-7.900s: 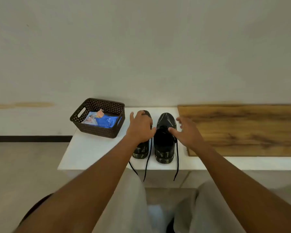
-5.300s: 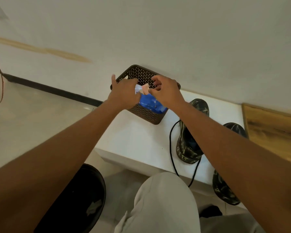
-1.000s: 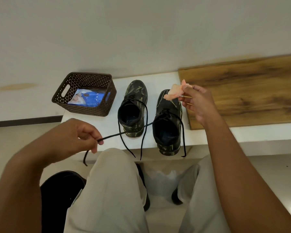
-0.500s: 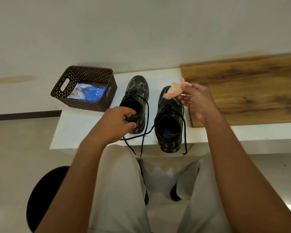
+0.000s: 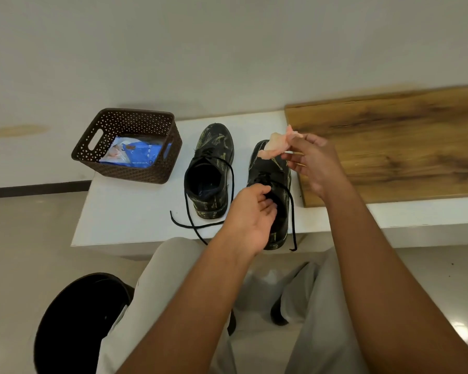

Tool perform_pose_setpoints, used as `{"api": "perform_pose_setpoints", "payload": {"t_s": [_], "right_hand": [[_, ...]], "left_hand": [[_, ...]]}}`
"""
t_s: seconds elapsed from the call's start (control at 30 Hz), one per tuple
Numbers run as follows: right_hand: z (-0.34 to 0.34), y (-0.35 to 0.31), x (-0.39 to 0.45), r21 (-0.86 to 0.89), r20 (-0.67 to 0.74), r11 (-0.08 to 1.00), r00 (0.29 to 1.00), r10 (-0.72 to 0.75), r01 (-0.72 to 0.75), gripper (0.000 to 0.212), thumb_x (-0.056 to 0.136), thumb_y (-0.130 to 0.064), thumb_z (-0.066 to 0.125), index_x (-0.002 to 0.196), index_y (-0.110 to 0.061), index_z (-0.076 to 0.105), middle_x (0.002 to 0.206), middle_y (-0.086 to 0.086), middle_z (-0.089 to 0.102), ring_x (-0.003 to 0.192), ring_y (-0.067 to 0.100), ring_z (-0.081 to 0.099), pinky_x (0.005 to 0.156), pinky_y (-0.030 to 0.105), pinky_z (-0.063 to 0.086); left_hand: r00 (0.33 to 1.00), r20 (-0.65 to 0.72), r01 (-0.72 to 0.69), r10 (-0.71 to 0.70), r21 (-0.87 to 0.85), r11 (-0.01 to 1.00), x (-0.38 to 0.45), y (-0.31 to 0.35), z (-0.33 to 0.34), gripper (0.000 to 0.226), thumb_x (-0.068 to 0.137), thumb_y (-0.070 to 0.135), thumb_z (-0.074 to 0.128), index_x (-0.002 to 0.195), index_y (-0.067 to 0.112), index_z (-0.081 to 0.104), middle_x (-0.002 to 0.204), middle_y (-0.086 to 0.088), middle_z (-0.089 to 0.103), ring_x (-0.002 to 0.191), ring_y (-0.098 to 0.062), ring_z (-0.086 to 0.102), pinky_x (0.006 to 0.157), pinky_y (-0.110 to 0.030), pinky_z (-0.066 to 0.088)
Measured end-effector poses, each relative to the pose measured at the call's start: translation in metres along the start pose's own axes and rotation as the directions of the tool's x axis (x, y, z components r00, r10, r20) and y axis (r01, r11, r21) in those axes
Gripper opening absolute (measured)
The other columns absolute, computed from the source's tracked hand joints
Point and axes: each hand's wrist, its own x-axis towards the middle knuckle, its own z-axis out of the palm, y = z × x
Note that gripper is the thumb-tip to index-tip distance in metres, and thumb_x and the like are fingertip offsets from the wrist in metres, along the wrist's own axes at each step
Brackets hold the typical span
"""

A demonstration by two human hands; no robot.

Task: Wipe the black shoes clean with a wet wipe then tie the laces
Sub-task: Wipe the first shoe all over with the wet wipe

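Left hand [image 5: 250,211] reaches over the heel end of the right-side black shoe [image 5: 270,179], fingers half curled at its opening and gripping nothing that I can make out. That shoe runs lengthwise away from me, heel at the desk [image 5: 135,211] edge, toe toward the wall, so my left hand is the nearer one to it. Beyond and just to the right, my right hand [image 5: 312,163] pinches a crumpled pink wet wipe [image 5: 277,147] above the toe. The second black shoe [image 5: 210,171] stands parallel just beside, its untied laces [image 5: 192,225] trailing across the desk edge. Farther left sits a brown basket [image 5: 87,155] holding the blue wipe packet [image 5: 139,155]; a wooden board [image 5: 403,147] lies to the right. Nothing seems to block the wipe's path down.
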Motion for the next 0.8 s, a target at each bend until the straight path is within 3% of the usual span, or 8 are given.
{"api": "perform_pose_setpoints", "payload": {"t_s": [0.23,0.4,0.53,0.8], "right_hand": [[0.001,-0.003,0.0,0.027,-0.004,1.0,1.0,-0.013,0.013,0.019,0.096,-0.025,0.073,0.106,-0.009,0.071,0.089,0.003,0.077,0.08,0.018,0.07,0.068,0.027,0.054],[-0.001,-0.005,-0.004,0.039,-0.023,0.999,1.0,-0.016,0.017,0.016,0.097,-0.026,0.072,0.103,-0.011,0.072,0.087,0.002,0.077,0.079,0.016,0.069,0.068,0.026,0.054],[-0.004,-0.007,-0.008,0.045,-0.035,0.999,0.999,-0.024,0.026,0.013,0.098,-0.025,0.071,0.102,-0.012,0.073,0.088,0.001,0.078,0.079,0.014,0.07,0.068,0.025,0.055],[0.0,-0.023,-0.036,0.124,-0.076,0.987,0.993,-0.091,0.099,0.008,0.097,-0.022,0.071,0.099,-0.015,0.074,0.1,0.008,0.079,0.086,0.02,0.071,0.075,0.03,0.055]], "left_hand": [[0.995,-0.007,0.091,-0.097,-0.299,0.95,0.037,0.0,0.019,0.048,0.079,0.02,0.07,0.123,0.006,0.058,0.119,-0.018,0.064,0.11,-0.03,0.063,0.103,-0.04,0.045],[0.997,-0.074,-0.031,0.008,-0.32,0.947,0.053,-0.011,0.039,0.041,0.076,0.027,0.073,0.114,0.012,0.068,0.107,-0.013,0.072,0.102,-0.028,0.067,0.1,-0.039,0.048],[0.99,-0.14,-0.048,0.009,-0.277,0.96,0.062,-0.012,0.041,0.035,0.076,0.022,0.068,0.109,0.012,0.07,0.105,-0.012,0.073,0.1,-0.029,0.068,0.094,-0.04,0.051],[0.997,0.019,-0.068,0.076,-0.279,0.958,0.039,-0.012,0.031,0.035,0.083,0.017,0.065,0.118,0.011,0.066,0.106,-0.014,0.073,0.103,-0.03,0.068,0.097,-0.042,0.05]]}}
